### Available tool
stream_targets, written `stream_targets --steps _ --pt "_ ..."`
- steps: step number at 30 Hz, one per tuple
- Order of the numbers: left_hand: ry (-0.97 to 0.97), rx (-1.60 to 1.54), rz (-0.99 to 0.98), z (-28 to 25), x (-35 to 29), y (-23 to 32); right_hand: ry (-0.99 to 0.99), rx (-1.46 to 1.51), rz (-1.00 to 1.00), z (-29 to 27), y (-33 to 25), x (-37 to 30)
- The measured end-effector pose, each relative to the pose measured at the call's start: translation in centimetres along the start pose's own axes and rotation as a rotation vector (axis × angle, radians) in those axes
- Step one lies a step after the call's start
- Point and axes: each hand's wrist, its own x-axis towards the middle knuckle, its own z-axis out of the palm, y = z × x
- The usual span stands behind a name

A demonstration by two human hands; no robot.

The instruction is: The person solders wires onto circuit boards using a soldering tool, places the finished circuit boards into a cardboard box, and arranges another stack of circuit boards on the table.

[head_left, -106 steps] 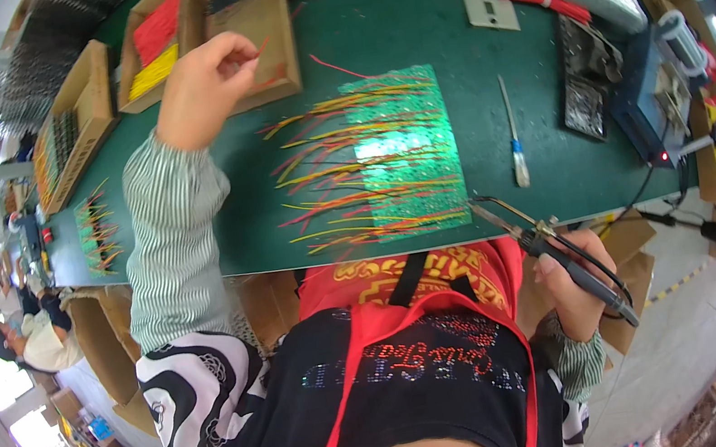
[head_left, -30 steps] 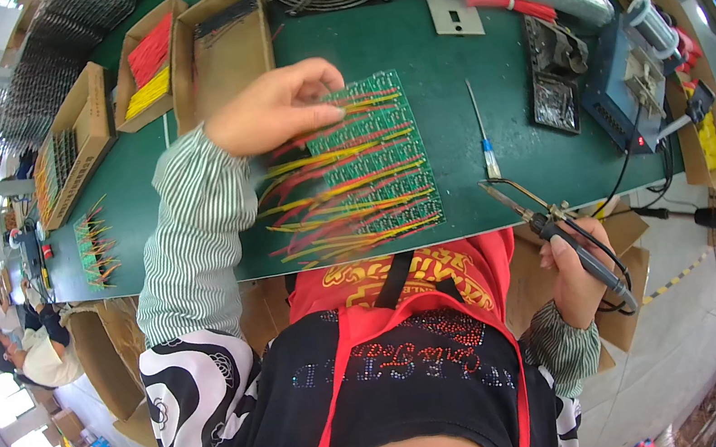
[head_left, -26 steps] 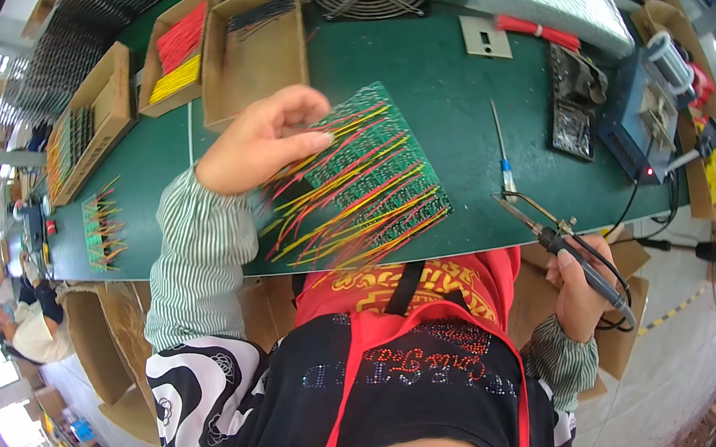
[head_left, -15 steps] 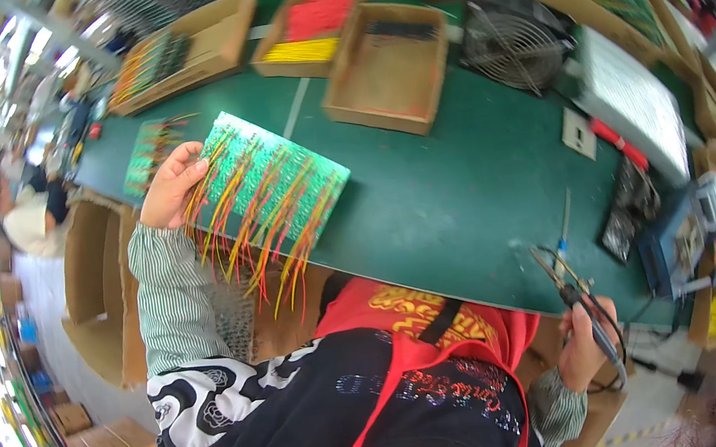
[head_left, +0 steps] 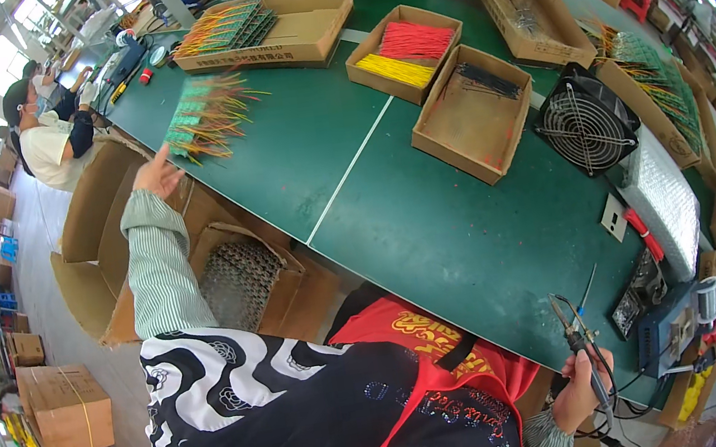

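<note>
At the far left of the table, my left hand [head_left: 157, 176] pinches the near corner of a green circuit board [head_left: 188, 110]. The board is smeared by motion, and orange, yellow and red wires fan out from its right side. The fingertips are partly hidden at the board's edge. By the table's front right edge, my right hand [head_left: 576, 391] is closed around the dark handle of a soldering iron [head_left: 579, 343], its metal tip pointing up and away. Close beside the iron lies a thin rod with a blue part [head_left: 583, 311].
Cardboard trays hold wired boards [head_left: 243, 27], red wires [head_left: 414, 39] with yellow wires [head_left: 394, 70], and black wires [head_left: 489, 80]. A black fan [head_left: 586, 123], a foil-covered block [head_left: 664, 199] and a blue soldering station [head_left: 664, 331] line the right. Another person [head_left: 49, 143] sits at far left.
My left hand has carried the wired board leftward and away, from in front of me to where another board lay. My right hand still grips the iron, slightly lower in view. The view has shifted.
</note>
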Motion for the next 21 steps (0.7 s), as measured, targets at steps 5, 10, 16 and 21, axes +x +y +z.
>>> stream_targets --steps 5,10,16,21 --pt "0.313 0.29 0.18 -1.0 2.3 -1.7 0.013 -0.037 0.038 0.1 -0.6 0.2" --pt "0.263 0.487 0.6 6.4 -0.4 3.4 0.046 -0.057 -0.005 0.4 -0.4 1.0" --pt "-0.114 0.149 0.382 12.3 5.3 9.2 0.083 -0.109 0.215 2.0 -3.6 -0.2" --pt "-0.171 -0.108 0.179 16.8 11.1 11.3 0.033 -0.272 0.086 1.3 -4.1 -0.2"
